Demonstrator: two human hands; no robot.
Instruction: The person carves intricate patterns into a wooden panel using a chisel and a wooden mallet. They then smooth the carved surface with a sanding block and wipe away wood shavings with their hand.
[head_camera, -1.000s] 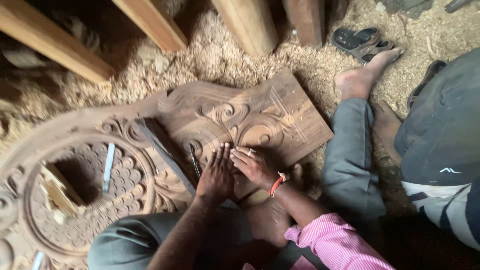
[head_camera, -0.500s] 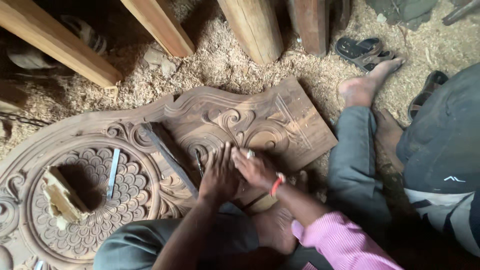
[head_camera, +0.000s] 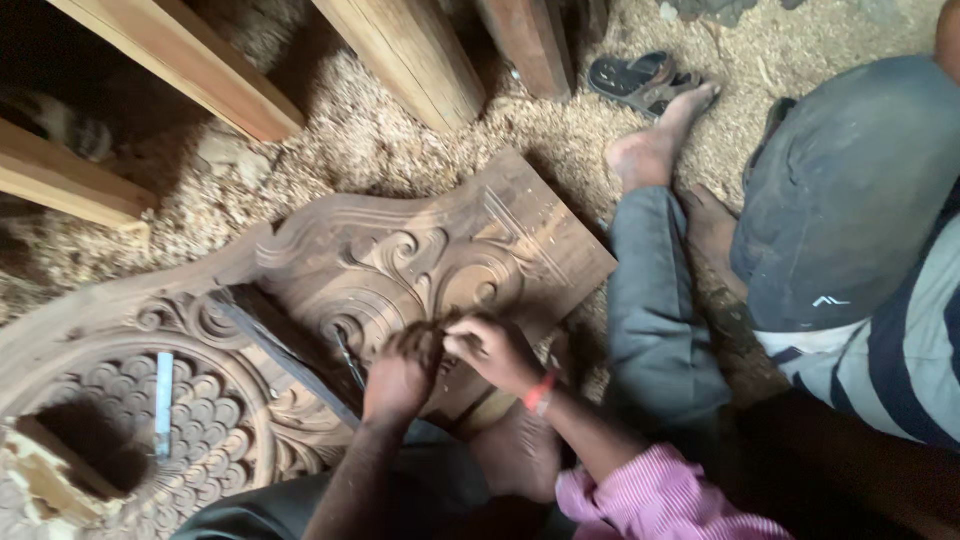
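A carved wooden panel (head_camera: 430, 250) with scroll patterns lies on the sawdust in front of me. Both my hands rest on its near edge, fingertips meeting. My left hand (head_camera: 400, 375), on a bare arm, has its fingers curled down onto the carving. My right hand (head_camera: 495, 350), with an orange wristband and a pink sleeve, is bunched beside it, touching it. I cannot make out anything held in either hand. A thin dark chisel (head_camera: 349, 362) lies on the panel just left of my left hand.
A larger round carved piece (head_camera: 130, 330) with scale patterns lies at the left, a pale blue tool (head_camera: 163, 402) on it. Wooden beams (head_camera: 410, 55) stand at the back. A co-worker sits at the right, with a bare foot (head_camera: 650, 150) near a sandal (head_camera: 635, 80). Sawdust covers the floor.
My hands lay flat with fingers spread on the panel; now both have curled and drawn together. The view has shifted closer and slightly right.
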